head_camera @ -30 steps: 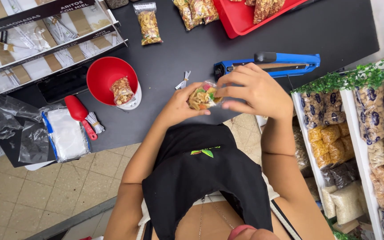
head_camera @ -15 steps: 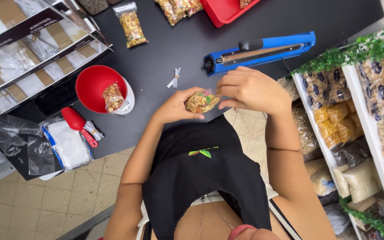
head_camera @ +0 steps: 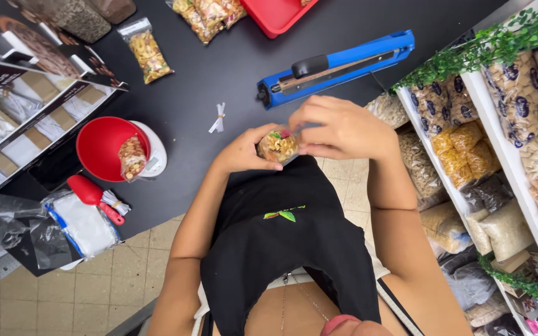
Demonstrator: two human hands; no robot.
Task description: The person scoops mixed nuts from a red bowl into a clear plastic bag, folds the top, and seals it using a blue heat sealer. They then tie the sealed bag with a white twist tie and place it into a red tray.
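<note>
From the head view, both hands meet just above the near edge of the black table [head_camera: 219, 68]. The left hand [head_camera: 244, 152] cups a small clear bag of mixed nuts [head_camera: 278, 147] from below and the left, its grip closed around the bag's body. The right hand [head_camera: 344, 127] comes over from the right, fingers pinched shut on the top of the same bag.

Just beyond the hands lies a blue heat sealer [head_camera: 337, 65], running left to right. A white twist tie [head_camera: 218, 118] lies on the table to the left of the hands. Farther left, a red bowl [head_camera: 101, 146] sits on a white scale [head_camera: 155, 152] and holds another filled bag [head_camera: 132, 157]. Near it lies a red scoop [head_camera: 91, 194] beside a stack of empty clear bags [head_camera: 82, 227]. At the far edge are a red tray [head_camera: 275, 15] and more filled bags [head_camera: 146, 53]. Shelves [head_camera: 493, 124] of packed goods stand on the right.
</note>
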